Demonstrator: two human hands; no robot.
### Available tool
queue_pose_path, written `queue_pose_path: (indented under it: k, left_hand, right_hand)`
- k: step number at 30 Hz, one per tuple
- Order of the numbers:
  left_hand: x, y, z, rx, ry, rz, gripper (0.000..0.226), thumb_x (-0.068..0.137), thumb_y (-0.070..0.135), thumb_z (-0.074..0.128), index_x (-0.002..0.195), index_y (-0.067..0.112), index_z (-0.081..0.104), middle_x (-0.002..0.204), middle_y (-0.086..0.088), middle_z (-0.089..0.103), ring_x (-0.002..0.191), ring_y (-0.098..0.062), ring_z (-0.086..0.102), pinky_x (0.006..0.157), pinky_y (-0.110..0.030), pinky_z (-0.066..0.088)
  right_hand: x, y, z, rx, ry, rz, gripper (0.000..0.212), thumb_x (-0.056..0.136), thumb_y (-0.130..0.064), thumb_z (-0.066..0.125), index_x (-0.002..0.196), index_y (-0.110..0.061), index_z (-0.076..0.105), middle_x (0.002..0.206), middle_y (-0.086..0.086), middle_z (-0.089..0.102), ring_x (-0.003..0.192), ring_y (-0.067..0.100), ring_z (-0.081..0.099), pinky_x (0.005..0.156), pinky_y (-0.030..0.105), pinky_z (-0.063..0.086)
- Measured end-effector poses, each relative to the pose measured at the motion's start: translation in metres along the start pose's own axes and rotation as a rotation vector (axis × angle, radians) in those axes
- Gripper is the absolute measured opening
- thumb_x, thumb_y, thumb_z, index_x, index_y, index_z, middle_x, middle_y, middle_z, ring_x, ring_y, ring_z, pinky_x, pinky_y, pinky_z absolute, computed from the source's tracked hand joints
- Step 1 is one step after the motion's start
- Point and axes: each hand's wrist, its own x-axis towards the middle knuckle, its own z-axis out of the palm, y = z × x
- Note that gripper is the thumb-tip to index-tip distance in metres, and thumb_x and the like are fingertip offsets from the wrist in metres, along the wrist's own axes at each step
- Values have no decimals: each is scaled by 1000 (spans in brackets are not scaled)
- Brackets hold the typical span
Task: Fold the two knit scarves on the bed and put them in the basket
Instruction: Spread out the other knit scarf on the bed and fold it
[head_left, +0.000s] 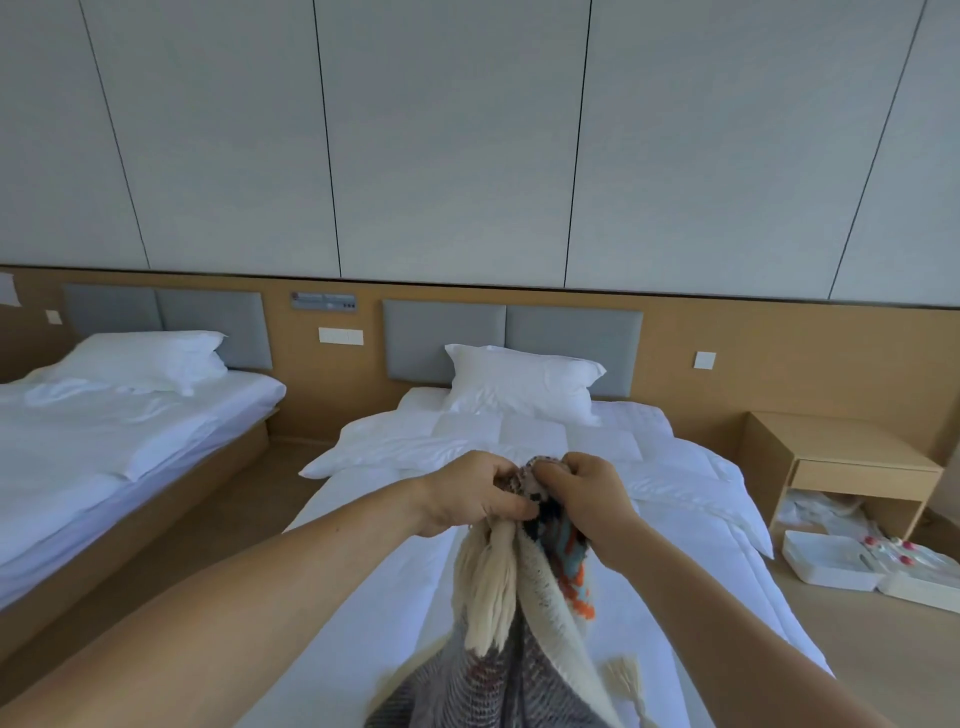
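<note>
Early days: left hand (470, 493) and right hand (587, 493), fingers pinched, lift the cream-fringed patterned knit scarf (524, 613) above the white bed (389, 597); nothing folded, no basket visible

The bed (363, 597) ahead is made up in white, with a bare sheet over its near half. A white pillow (522, 382) lies at the head against grey headboard pads, and a rumpled white duvet (519, 441) is spread across the middle, spilling over both sides. At the near end a striped knit scarf (493, 680) with cream tassels rests on the sheet. On the floor (857, 639) to the right sit two white trays (826, 564), touching each other.
</note>
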Motion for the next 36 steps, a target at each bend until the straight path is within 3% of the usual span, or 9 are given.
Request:
queue_pose_path:
  k: [6,9,13,16,18,23,30,33,36]
  left_hand:
    - [-2,7,-24,-30,-60,-68,13,93,7,61,99,1,71,85,-10,70,73,-15,65,71,-23,51]
    - [-4,15,-31,-22,-94,-74,17,94,2,57,104,4,71,90,-7,72,78,-13,67,75,-22,53]
    - [-8,28,-41,24,-184,-81,19,93,1,60,108,2,71,97,-12,71,80,-17,68,78,-27,56]
    - [-11,46,-48,31,-275,-71,19,90,0,63,104,6,73,98,-12,72,84,-19,69,83,-31,56]
    - [-14,62,-52,44,-328,-54,22,87,1,65,108,4,71,101,-12,71,87,-19,68,86,-32,55]
    - [-23,110,-70,92,-349,-5,24,90,-7,57,110,0,69,100,-12,72,84,-18,70,81,-30,58]
    - [-12,175,-116,309,111,125,21,90,-3,61,106,6,72,93,-11,73,78,-18,67,71,-25,57]
    - [-3,172,-126,745,300,156,22,89,3,66,108,13,73,93,4,70,90,-11,64,72,-11,47]
    - [6,160,-124,941,344,139,23,91,10,64,113,13,72,108,3,69,100,-12,62,84,-20,46]
  right_hand:
    - [-3,9,-22,-113,-180,36,41,81,-31,73,58,-19,41,58,-2,48,58,16,49,56,27,38]
    - [-6,13,-29,-59,-370,122,30,74,-31,77,63,-16,54,67,6,63,66,24,62,66,38,50]
    - [-3,16,-37,-60,-485,60,28,79,-28,79,97,-12,63,94,7,72,84,24,70,82,40,58]
    - [-2,7,-37,-90,-471,-99,58,82,-34,77,133,-39,50,129,-11,58,110,14,64,92,34,55]
    - [-1,-1,-34,-32,-539,-137,66,80,-39,75,138,-46,45,139,-15,52,121,14,58,97,37,53]
    - [5,-19,-40,45,-648,-66,65,75,-46,80,114,1,60,113,23,69,105,41,66,97,53,51]
    - [13,-49,-56,-244,-367,-144,46,84,-53,67,94,-8,64,88,5,73,77,12,70,72,26,58]
    - [15,-66,-68,-325,-148,-191,43,87,-47,68,69,-12,49,60,-4,51,42,-1,44,42,13,36]
    - [20,-90,-87,-411,-24,-265,45,79,-48,75,69,-10,53,61,3,58,50,10,51,50,21,40]
